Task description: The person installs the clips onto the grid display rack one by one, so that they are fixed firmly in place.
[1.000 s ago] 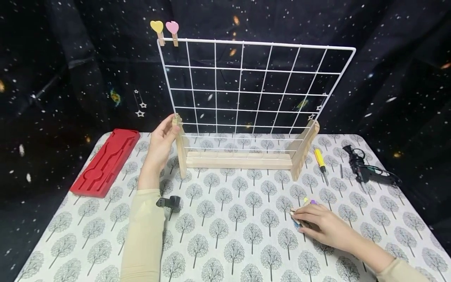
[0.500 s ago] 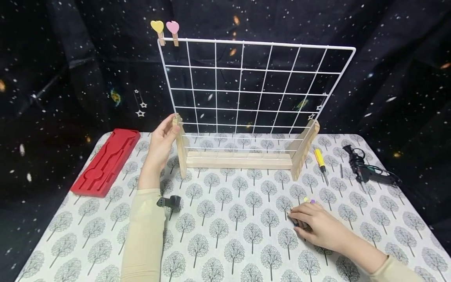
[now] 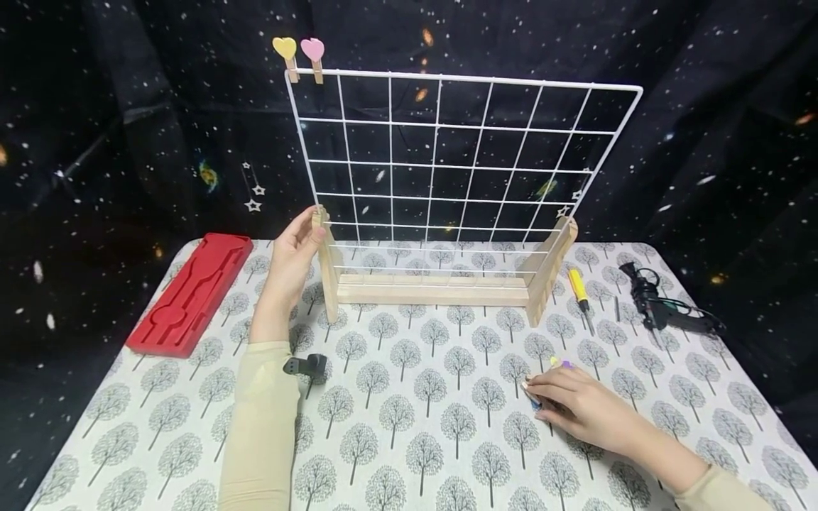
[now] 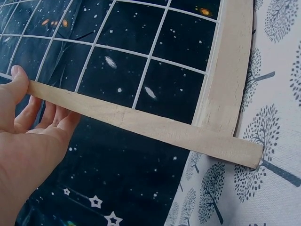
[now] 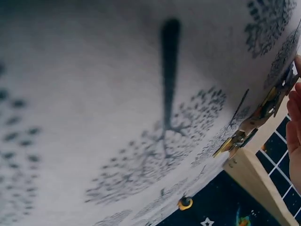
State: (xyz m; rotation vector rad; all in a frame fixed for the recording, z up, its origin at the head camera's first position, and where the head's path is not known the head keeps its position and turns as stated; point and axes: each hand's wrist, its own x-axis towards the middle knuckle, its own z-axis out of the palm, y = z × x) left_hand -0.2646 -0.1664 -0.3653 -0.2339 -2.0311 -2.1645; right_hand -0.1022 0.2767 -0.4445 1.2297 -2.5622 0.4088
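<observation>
My left hand (image 3: 290, 266) grips the upper end of the left wooden side piece (image 3: 326, 273) of a stand, thumb in front and fingers behind. A white wire grid (image 3: 466, 77) rises from this stand. Clipped to its top left corner are a yellow heart clothespin (image 3: 285, 49) and a pink heart clothespin (image 3: 312, 50). Low over the table, my right hand (image 3: 584, 408) pinches a small clothespin with a blue part (image 3: 535, 402) between thumb and fingertips. The hand hides most of it. Several clothespins (image 5: 240, 139) lie by the fingers in the right wrist view.
A red molded tray (image 3: 192, 294) lies at the left of the table. Right of the stand are a yellow-handled screwdriver (image 3: 579, 291), a thin dark rod (image 3: 617, 309) and a black tool (image 3: 664, 305) with a cable. A dark starry cloth (image 3: 153, 128) hangs behind.
My right hand shifted a little left and closer over the clothespins, then slightly back; the blue part was briefly more hidden. My left hand has kept its hold on the stand.
</observation>
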